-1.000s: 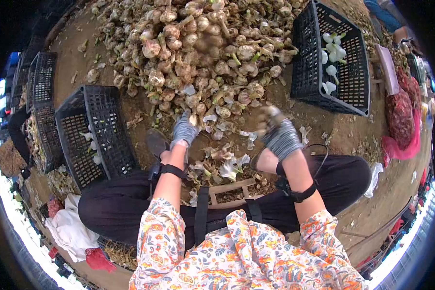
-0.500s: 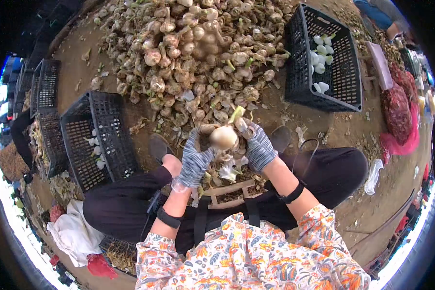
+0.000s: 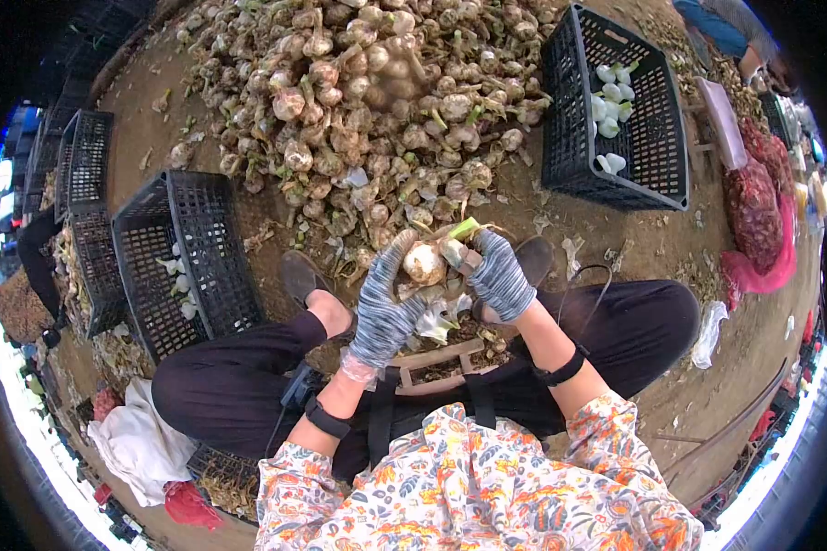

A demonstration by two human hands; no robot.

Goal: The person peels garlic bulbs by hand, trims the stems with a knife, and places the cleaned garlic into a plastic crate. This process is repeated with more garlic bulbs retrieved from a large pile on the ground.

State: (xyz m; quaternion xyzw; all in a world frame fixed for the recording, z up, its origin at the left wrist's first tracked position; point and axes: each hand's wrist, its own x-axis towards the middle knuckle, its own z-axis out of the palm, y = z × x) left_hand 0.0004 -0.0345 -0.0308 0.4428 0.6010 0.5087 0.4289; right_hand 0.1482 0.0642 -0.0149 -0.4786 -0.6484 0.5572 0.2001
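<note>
Cupping the garlic bulb (image 3: 424, 264), left hand (image 3: 384, 308) is half-curled round it; right hand (image 3: 501, 277) pinches the stalk (image 3: 467, 228); best brace it gently tbh

You're in what looks like a produce-handling shed: a garlic heap (image 3: 368, 101) lies on the brown floor (image 3: 138, 129), black crates (image 3: 213, 248) flanking it, red sacking (image 3: 753, 216) near the floor's right edge.

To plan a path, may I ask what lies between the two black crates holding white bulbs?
In the head view, the garlic pile lies there, with ground showing on either side.
</note>
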